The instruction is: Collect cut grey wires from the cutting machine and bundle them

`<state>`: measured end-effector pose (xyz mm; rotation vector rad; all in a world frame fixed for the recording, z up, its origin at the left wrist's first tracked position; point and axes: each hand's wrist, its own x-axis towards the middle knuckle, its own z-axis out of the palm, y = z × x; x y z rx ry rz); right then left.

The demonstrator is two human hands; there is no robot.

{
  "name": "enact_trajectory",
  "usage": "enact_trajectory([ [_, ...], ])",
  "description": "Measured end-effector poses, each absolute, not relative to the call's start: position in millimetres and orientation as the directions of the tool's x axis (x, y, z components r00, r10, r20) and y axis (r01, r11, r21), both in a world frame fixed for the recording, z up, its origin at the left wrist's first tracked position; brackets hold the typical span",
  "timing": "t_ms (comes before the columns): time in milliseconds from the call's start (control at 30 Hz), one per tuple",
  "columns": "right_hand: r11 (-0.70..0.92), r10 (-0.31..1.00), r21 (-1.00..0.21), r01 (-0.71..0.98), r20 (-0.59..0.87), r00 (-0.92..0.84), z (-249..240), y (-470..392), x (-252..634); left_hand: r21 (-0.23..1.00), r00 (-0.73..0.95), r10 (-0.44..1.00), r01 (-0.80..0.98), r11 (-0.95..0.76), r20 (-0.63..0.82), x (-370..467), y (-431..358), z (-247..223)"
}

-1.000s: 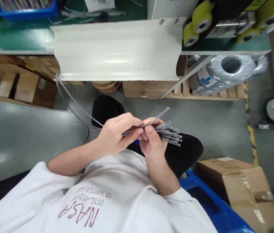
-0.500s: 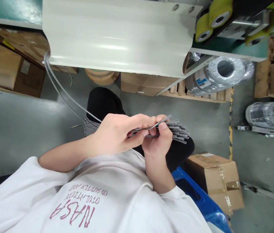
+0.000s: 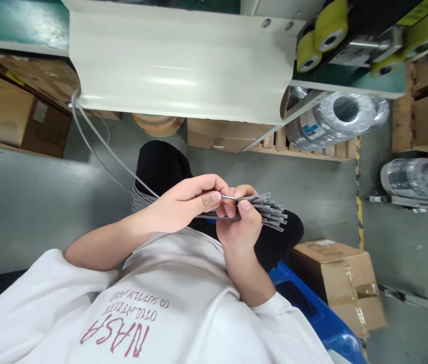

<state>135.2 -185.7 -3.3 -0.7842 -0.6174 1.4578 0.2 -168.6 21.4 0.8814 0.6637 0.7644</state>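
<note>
A bundle of grey cables [image 3: 272,215] lies across my lap, its cut ends fanned out to the right. My right hand [image 3: 242,217] is closed around the bundle near those ends, thumb on top. My left hand [image 3: 194,199] pinches a thin wire [image 3: 230,197], white and greenish, between thumb and fingers; it runs to one grey cable end at my right thumb. Further left, coiled grey cable [image 3: 141,198] rests over my knee, and two strands rise from it toward the bench.
A white curved panel [image 3: 179,65] crosses the front, with yellow rollers [image 3: 329,33] at its right. Wrapped coils [image 3: 338,116] stand on a pallet behind. Cardboard boxes are at the left and at the right by a blue chair [image 3: 312,313].
My left hand has drawn slightly back and its fingers have curled around the thin wire. The wire now stretches level between my hands, and the bundle has shifted a little left and down.
</note>
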Motion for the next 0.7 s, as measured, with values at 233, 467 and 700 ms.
enact_trajectory([
  [233, 0.022, 0.998, -0.793, -0.608, -0.02, 0.063, -5.1, -190.5, 133.8, 0.81, 0.59, 0.79, -0.375, 0.45, -0.166, -0.1, -167.0, 19.5],
  [467, 0.034, 0.995, -0.82, -0.571, -0.026, 0.097, -5.4, -192.8, 133.3, 0.8, 0.602, 0.782, -0.384, 0.461, -0.161, 0.2, -166.6, 17.1],
  [700, 0.023, 0.994, -0.829, -0.558, -0.041, 0.102, -5.7, -192.9, 133.2, 0.84, 0.578, 0.792, -0.319, 0.439, -0.195, 0.2, -166.0, 17.6],
])
